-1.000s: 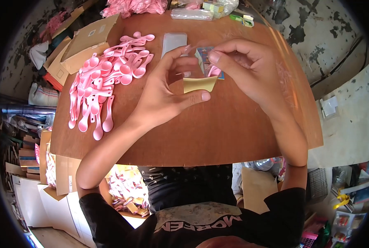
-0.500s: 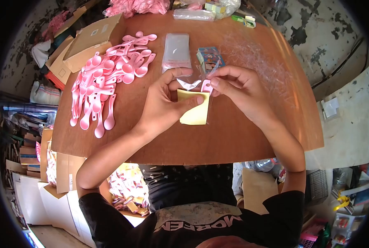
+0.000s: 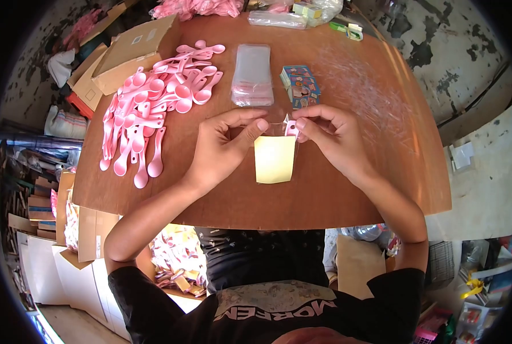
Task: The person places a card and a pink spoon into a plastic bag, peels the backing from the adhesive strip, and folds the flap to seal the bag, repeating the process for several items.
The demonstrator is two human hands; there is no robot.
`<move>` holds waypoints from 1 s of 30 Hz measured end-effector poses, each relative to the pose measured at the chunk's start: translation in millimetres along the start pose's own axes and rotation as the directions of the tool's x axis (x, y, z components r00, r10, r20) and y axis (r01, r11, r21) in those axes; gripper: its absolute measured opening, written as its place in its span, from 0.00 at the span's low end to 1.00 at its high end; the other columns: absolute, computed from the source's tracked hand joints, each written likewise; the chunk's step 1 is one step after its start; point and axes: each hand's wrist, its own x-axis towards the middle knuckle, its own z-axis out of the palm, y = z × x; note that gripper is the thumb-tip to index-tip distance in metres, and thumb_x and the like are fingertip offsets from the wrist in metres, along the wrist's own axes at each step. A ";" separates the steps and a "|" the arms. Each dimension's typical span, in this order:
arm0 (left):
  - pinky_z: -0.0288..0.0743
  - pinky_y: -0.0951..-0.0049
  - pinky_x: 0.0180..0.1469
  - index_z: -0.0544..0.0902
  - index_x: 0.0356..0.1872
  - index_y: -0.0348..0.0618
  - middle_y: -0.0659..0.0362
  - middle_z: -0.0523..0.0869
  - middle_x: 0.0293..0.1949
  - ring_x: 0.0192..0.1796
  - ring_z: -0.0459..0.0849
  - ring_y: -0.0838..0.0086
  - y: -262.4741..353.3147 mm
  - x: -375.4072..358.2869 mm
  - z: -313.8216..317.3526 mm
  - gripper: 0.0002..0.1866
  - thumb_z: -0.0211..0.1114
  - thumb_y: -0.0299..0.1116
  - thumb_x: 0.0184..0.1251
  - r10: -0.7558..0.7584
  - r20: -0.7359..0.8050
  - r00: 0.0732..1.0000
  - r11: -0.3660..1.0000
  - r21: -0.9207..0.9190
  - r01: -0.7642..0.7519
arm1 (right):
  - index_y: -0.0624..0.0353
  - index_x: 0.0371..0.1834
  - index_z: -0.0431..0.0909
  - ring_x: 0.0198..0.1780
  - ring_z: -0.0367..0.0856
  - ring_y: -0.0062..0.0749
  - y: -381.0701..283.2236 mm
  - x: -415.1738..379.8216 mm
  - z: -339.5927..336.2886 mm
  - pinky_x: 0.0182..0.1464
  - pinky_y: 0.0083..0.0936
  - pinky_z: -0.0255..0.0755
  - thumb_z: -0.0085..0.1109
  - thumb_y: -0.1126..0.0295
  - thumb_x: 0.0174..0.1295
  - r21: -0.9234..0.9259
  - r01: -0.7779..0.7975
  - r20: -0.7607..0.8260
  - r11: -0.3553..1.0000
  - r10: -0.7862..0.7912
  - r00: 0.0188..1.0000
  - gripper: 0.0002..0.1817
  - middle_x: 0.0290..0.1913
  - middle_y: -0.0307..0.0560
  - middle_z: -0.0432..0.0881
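Between my two hands hangs a clear plastic bag (image 3: 276, 121) with a pale yellow card (image 3: 275, 159) in it. The handle end of a pink spoon (image 3: 291, 129), with a hole in it, shows above the card's top right corner; the card hides the rest. My left hand (image 3: 228, 140) is closed, pinching the bag's upper left edge between thumb and fingers. On the other side, my right hand (image 3: 333, 136) pinches the upper right edge beside the spoon handle. Just beyond the hands lie a stack of clear bags (image 3: 252, 71) and a pile of blue printed cards (image 3: 300, 85).
A heap of pink spoons (image 3: 153, 103) covers the table's left side, beside a cardboard box (image 3: 135, 51). Thin clear plastic strips (image 3: 365, 89) are scattered at right. More wrapped plastic (image 3: 276, 20) lies at the far edge. Below the table is a box of packed items (image 3: 178, 258).
My left thumb has come off the yellow card and up to the bag's edge. The bag and card now hang slightly lower in view, with the card's face uncovered.
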 end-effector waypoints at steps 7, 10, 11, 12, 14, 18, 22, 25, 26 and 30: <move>0.82 0.78 0.41 0.81 0.45 0.32 0.56 0.86 0.38 0.40 0.82 0.81 -4.9 2.4 -4.2 0.10 0.61 0.26 0.65 -0.061 0.019 0.998 0.998 -0.001 0.061 | 0.69 0.45 0.77 0.43 0.82 0.25 4.1 2.1 2.4 0.44 0.20 0.78 0.56 0.75 0.63 0.042 -0.042 0.009 0.998 0.042 0.999 0.10 0.42 0.48 0.82; 0.81 0.78 0.41 0.81 0.45 0.32 0.57 0.86 0.38 0.40 0.82 0.81 -5.6 2.6 -5.0 0.10 0.62 0.27 0.65 -0.061 0.018 0.998 0.998 -0.023 0.062 | 0.68 0.45 0.77 0.43 0.82 0.25 10.3 3.6 1.8 0.44 0.21 0.78 0.56 0.76 0.63 0.047 -0.037 0.021 0.998 0.036 0.999 0.10 0.42 0.47 0.82; 0.81 0.78 0.41 0.81 0.45 0.32 0.57 0.86 0.38 0.40 0.82 0.81 -5.8 2.8 -5.5 0.10 0.62 0.27 0.65 -0.063 0.019 0.998 0.998 -0.024 0.064 | 0.68 0.45 0.76 0.43 0.82 0.25 13.8 4.2 1.3 0.43 0.20 0.78 0.56 0.76 0.63 0.023 -0.004 0.018 1.000 0.004 1.000 0.10 0.41 0.47 0.82; 0.82 0.78 0.41 0.81 0.45 0.33 0.57 0.86 0.38 0.40 0.82 0.81 -5.9 2.7 -6.2 0.10 0.62 0.27 0.65 -0.073 0.024 0.997 0.997 -0.033 0.074 | 0.68 0.45 0.76 0.43 0.82 0.25 15.5 4.4 1.2 0.43 0.20 0.78 0.56 0.76 0.63 0.023 -0.006 0.018 1.000 0.006 1.000 0.10 0.41 0.47 0.82; 0.82 0.78 0.41 0.81 0.45 0.33 0.57 0.86 0.39 0.40 0.82 0.81 -8.1 2.5 -7.9 0.11 0.62 0.27 0.65 -0.084 0.026 0.996 0.995 -0.043 0.085 | 0.68 0.45 0.77 0.42 0.82 0.24 17.5 4.7 1.6 0.42 0.20 0.77 0.57 0.76 0.63 0.084 0.025 0.016 0.996 -0.027 1.000 0.09 0.41 0.46 0.82; 0.82 0.78 0.42 0.80 0.46 0.33 0.56 0.85 0.41 0.41 0.83 0.79 -11.5 4.7 -12.5 0.11 0.62 0.26 0.65 -0.041 0.072 0.997 0.993 -0.111 0.049 | 0.68 0.43 0.78 0.40 0.81 0.23 17.6 4.6 -0.4 0.41 0.19 0.77 0.58 0.76 0.62 0.059 0.016 0.032 0.998 -0.018 0.999 0.09 0.40 0.45 0.83; 0.82 0.77 0.42 0.80 0.47 0.33 0.55 0.85 0.42 0.43 0.84 0.77 -12.1 5.0 -18.7 0.11 0.62 0.25 0.65 -0.032 0.123 0.992 0.995 -0.088 0.043 | 0.67 0.42 0.80 0.37 0.81 0.22 18.8 5.7 -5.0 0.41 0.19 0.77 0.58 0.77 0.62 0.129 -0.007 0.068 0.992 -0.001 0.998 0.08 0.38 0.45 0.83; 0.82 0.78 0.42 0.80 0.46 0.33 0.54 0.85 0.42 0.42 0.84 0.78 -19.0 4.7 -20.1 0.11 0.61 0.24 0.64 -0.017 0.115 0.993 0.996 -0.090 0.028 | 0.67 0.41 0.80 0.36 0.81 0.21 19.2 6.3 -6.4 0.41 0.19 0.77 0.57 0.77 0.62 0.097 0.005 0.098 0.995 -0.015 0.995 0.07 0.38 0.45 0.83; 0.82 0.78 0.42 0.80 0.46 0.33 0.54 0.85 0.42 0.42 0.84 0.78 -19.2 4.7 -20.3 0.11 0.61 0.24 0.64 -0.019 0.114 0.993 0.995 -0.090 0.029 | 0.67 0.40 0.81 0.36 0.81 0.21 19.5 6.4 -6.5 0.40 0.19 0.77 0.57 0.78 0.62 0.070 0.029 0.096 0.997 -0.036 0.995 0.07 0.37 0.45 0.83; 0.80 0.79 0.43 0.83 0.42 0.34 0.55 0.86 0.40 0.41 0.83 0.78 -19.2 4.9 -21.3 0.08 0.60 0.21 0.64 0.004 0.107 0.994 0.999 -0.038 0.000 | 0.67 0.39 0.82 0.37 0.81 0.22 20.1 9.6 -9.0 0.40 0.18 0.77 0.55 0.80 0.62 0.050 0.090 0.111 0.995 -0.095 0.989 0.06 0.37 0.45 0.84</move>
